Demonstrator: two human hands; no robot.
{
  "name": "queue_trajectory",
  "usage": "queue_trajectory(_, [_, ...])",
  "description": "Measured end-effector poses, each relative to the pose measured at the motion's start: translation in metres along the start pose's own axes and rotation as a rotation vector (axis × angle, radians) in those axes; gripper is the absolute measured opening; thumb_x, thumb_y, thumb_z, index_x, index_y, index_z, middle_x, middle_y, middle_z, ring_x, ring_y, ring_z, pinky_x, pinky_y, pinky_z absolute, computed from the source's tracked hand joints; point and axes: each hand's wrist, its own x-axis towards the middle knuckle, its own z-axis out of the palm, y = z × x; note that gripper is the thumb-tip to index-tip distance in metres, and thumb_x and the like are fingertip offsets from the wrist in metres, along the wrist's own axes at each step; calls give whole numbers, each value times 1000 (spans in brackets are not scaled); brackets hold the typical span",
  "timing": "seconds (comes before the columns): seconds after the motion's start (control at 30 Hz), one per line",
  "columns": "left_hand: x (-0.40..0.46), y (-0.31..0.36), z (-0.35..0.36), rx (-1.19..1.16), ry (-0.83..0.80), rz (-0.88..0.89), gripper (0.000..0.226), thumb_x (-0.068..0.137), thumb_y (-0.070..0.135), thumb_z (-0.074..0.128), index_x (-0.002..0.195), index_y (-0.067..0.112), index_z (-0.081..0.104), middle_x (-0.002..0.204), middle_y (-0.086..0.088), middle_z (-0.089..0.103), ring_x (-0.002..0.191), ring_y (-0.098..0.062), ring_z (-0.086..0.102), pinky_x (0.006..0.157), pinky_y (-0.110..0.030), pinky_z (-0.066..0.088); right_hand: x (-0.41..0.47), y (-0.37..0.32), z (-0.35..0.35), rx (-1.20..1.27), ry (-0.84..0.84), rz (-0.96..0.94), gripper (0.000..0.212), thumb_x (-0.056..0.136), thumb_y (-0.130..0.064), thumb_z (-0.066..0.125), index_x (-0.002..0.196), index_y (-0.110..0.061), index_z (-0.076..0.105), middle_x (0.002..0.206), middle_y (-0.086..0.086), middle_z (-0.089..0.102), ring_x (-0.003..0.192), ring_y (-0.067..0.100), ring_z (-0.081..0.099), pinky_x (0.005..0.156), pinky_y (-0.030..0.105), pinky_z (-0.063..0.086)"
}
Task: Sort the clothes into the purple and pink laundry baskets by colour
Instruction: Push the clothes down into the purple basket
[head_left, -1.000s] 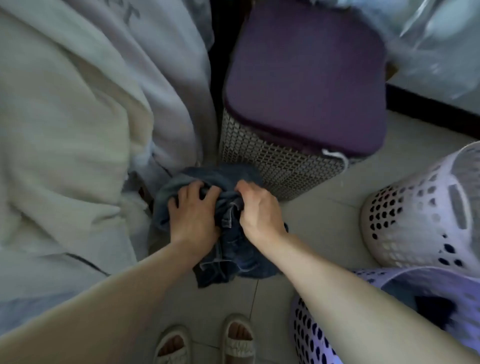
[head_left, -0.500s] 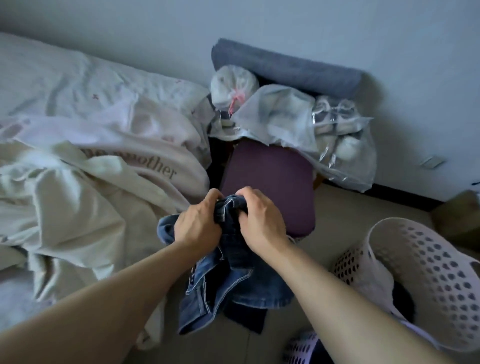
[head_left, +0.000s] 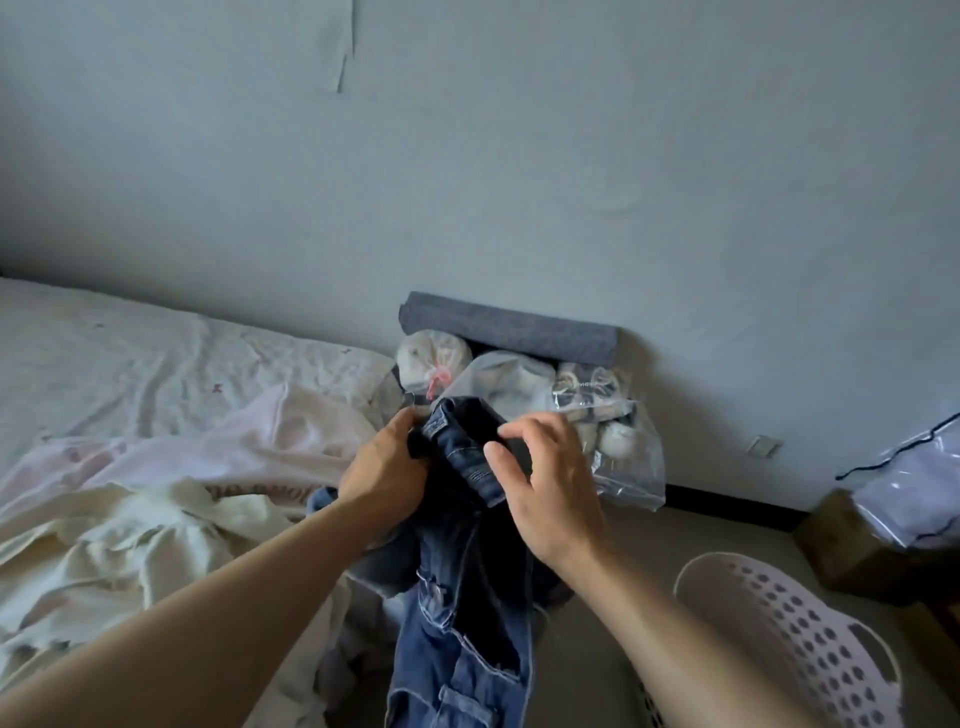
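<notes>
Jeans of dark blue denim are held up in front of the person, above the floor and between the two forearms, with the waistband uppermost and the legs hanging down past the lower edge of the view. The waistband is gripped by the left hand, whose fingers are curled round the bunched left part of the cloth. The right hand is seen from the back, with its fingers loosely spread and bent over the top of the waistband and its thumb laid against the denim; whether the cloth is truly pinched there cannot be told, since the fingertips are hidden behind the fabric.

A pale perforated laundry basket is seen at the lower right, near the right forearm and apart from the jeans. To the left, a bed is covered with rumpled cream and pinkish clothes. Behind the hands, clear plastic bags are piled against the wall, with a rolled grey mat lying above them.
</notes>
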Motion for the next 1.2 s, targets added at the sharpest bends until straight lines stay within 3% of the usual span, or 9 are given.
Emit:
queue_trajectory(0.1, [-1, 29, -23, -22, 44, -27, 14, 93, 20, 50, 79, 21, 48, 91, -13, 62, 86, -30, 59, 71, -34, 43, 8, -12, -34, -36, -204, -20, 59, 74, -52, 67, 121, -18, 56, 117, 0, 53, 111, 16, 51, 96, 25, 39])
queue_trajectory(0.2, [-7, 59, -42, -33, 67, -27, 19, 95, 26, 52, 78, 17, 50, 83, -8, 58, 83, -27, 57, 63, -29, 34, 19, -22, -54, -38, -211, -56, 61, 77, -29, 75, 130, -21, 48, 124, -1, 54, 113, 15, 52, 93, 22, 40])
queue_trajectory(0.37, [-20, 103, -58, 40, 145, -35, 31, 93, 45, 50, 80, 18, 54, 81, -6, 59, 83, -26, 57, 65, -30, 39, 56, -31, -97, 188, -51, 36, 4, 88, -13, 64, 92, -15, 63, 81, -4, 62, 65, 3, 52, 57, 3, 35])
queue_trajectory(0.5, [-30, 128, -66, 146, 201, -30, 40, 92, 53, 46, 74, 18, 49, 90, -11, 63, 90, -31, 59, 74, -36, 46, 82, -39, -126, 488, -70, 156, 37, 90, -21, 63, 57, -19, 46, 46, -15, 41, 48, 4, 37, 52, 22, 30])
queue_trajectory(0.73, [-55, 152, -80, 213, 255, -52, 31, 95, 38, 47, 124, 28, 40, 110, -12, 65, 104, -32, 58, 80, -34, 41, 108, -74, -141, 712, -188, 123, 42, 94, -28, 57, 58, -18, 38, 47, -5, 30, 40, 7, 27, 42, 23, 21])
queue_trajectory(0.87, [-63, 162, -105, 260, 125, -28, 61, 93, 24, 54, 144, 34, 22, 113, -10, 63, 104, -30, 59, 82, -31, 42, 111, -96, -152, 697, -244, 31, 41, 95, -31, 55, 60, -14, 41, 56, 7, 33, 52, 17, 32, 51, 28, 26])
queue_trajectory(1.0, [-66, 171, -132, 161, 149, -1, 81, 79, 28, 72, 145, 39, 25, 122, -12, 47, 106, -26, 54, 88, -32, 46, 112, -116, -164, 667, -276, -52, 38, 94, -32, 55, 64, -11, 44, 65, 8, 37, 61, 19, 35, 58, 29, 28])
queue_trajectory(1.1, [-63, 191, -148, 52, 228, 142, 64, 71, 14, 79, 126, 27, 49, 113, -4, 54, 106, -24, 54, 88, -35, 46, 115, -130, -177, 638, -250, -99, 39, 94, -32, 55, 64, -11, 43, 65, 7, 35, 61, 17, 34, 59, 27, 27])
queue_trajectory(1.2, [-63, 214, -161, -19, 287, 249, 28, 76, 9, 75, 79, 20, 49, 71, 6, 53, 65, -12, 51, 58, -25, 39, 121, -141, -193, 652, -212, -107, 34, 93, -31, 57, 69, -9, 51, 65, 7, 39, 61, 16, 38, 58, 26, 30])
